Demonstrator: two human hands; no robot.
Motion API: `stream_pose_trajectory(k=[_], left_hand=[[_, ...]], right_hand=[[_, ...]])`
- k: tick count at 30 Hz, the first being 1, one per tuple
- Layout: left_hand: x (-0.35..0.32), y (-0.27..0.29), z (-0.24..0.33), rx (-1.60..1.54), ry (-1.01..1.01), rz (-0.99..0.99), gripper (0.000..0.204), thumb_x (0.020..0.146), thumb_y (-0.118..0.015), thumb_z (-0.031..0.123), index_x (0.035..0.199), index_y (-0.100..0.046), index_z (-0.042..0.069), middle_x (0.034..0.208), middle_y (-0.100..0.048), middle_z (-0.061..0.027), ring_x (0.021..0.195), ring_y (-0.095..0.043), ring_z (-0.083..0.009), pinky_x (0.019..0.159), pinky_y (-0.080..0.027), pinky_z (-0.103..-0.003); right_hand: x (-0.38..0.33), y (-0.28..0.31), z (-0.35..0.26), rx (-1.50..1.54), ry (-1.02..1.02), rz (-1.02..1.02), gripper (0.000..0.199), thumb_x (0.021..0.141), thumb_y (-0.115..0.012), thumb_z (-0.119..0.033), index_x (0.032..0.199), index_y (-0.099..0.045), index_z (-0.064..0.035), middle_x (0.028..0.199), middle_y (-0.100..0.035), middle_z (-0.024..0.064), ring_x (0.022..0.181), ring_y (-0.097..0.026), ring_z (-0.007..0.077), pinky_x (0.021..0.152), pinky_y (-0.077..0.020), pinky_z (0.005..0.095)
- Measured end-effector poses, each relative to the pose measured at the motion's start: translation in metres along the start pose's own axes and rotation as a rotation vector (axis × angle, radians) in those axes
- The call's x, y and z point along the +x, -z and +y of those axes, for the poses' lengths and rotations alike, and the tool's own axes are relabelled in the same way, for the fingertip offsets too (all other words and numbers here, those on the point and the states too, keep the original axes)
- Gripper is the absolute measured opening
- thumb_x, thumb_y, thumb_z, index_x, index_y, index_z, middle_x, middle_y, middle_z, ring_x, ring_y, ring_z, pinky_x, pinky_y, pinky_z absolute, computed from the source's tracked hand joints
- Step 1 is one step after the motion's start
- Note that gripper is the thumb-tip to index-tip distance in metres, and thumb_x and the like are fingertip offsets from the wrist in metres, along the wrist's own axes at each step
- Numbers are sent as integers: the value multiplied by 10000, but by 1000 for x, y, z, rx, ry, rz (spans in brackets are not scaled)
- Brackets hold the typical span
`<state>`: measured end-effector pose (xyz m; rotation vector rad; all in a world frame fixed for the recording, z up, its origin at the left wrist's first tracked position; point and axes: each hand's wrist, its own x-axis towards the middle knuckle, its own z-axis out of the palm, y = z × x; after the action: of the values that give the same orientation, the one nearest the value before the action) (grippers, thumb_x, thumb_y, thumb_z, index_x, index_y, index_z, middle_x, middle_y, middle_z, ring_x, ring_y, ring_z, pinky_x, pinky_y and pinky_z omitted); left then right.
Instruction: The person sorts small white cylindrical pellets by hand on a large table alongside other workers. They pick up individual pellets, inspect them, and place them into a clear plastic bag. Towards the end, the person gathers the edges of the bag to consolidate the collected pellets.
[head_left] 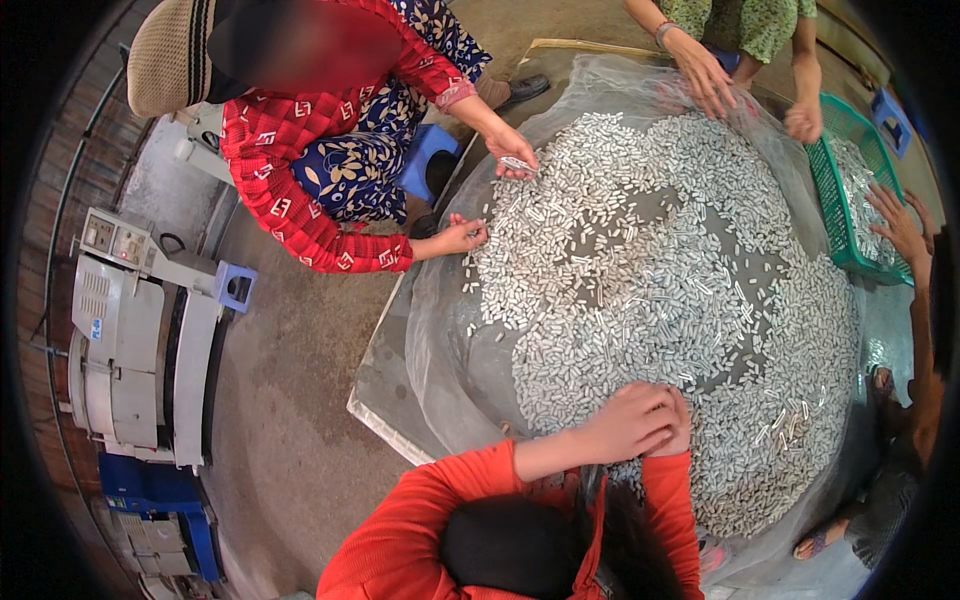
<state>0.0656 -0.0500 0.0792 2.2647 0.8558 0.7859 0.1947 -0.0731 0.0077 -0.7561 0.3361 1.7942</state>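
Observation:
My orange-sleeved arms rise from the lower edge, with both hands together over the near side of a wide heap of small silvery-grey, tube-like pieces (600, 340). My left hand (630, 420) reaches across to the right, its fingers curled down; whatever they hold is hidden. Against it, partly covered, is my right hand (678, 420), whose fingers I cannot make out. Under the heap lies a clear plastic sheet (440, 340). Some longer, shinier pieces (785, 420) lie on the heap to the right of my hands.
A co-worker in red at upper left holds several pieces in one hand (512, 155). Another person's hands (705, 75) are at the far side. More hands (900, 225) reach over a green basket (835, 195) at right. Grey machines (120, 340) stand at left, near a blue stool (430, 160).

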Motion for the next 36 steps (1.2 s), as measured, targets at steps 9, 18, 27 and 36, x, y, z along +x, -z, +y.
stream_pose_trajectory(k=[9, 18, 27, 36], left_hand=[[-13, 139, -64, -266, 446, 759, 726, 789, -545, -11, 1383, -133, 50, 985, -556, -73, 801, -569, -137, 786, -436, -271], [-54, 165, -83, -300, 546, 763, 369, 861, -520, 75, 1219, -436, 41, 917, -535, -15, 832, -495, -92, 755, -423, -238], [-54, 44, -55, -664, 601, 104, 419, 861, -536, 68, 1257, -398, 59, 883, -521, -2, 775, -489, -61, 714, -411, -217], [-49, 49, -56, -699, 594, 110, 363, 869, -518, 53, 1223, -439, 39, 872, -521, 8, 767, -468, -54, 725, -393, -214]], right_hand=[[6, 10, -32, 223, -56, -36, 217, 881, -537, -276, 788, -529, -80, 734, -528, 26, 672, -513, 144, 532, -424, 224], [8, 18, -43, 200, 6, -67, 182, 872, -543, -215, 834, -545, -37, 794, -562, 86, 736, -554, 191, 648, -527, 295], [9, 21, -28, 170, -96, -33, 243, 891, -510, -309, 754, -497, -108, 666, -425, -3, 564, -400, 111, 464, -332, 237], [6, 8, -25, 82, 6, 7, 166, 909, -505, -227, 868, -568, -79, 830, -594, 37, 712, -563, 119, 628, -514, 256]])
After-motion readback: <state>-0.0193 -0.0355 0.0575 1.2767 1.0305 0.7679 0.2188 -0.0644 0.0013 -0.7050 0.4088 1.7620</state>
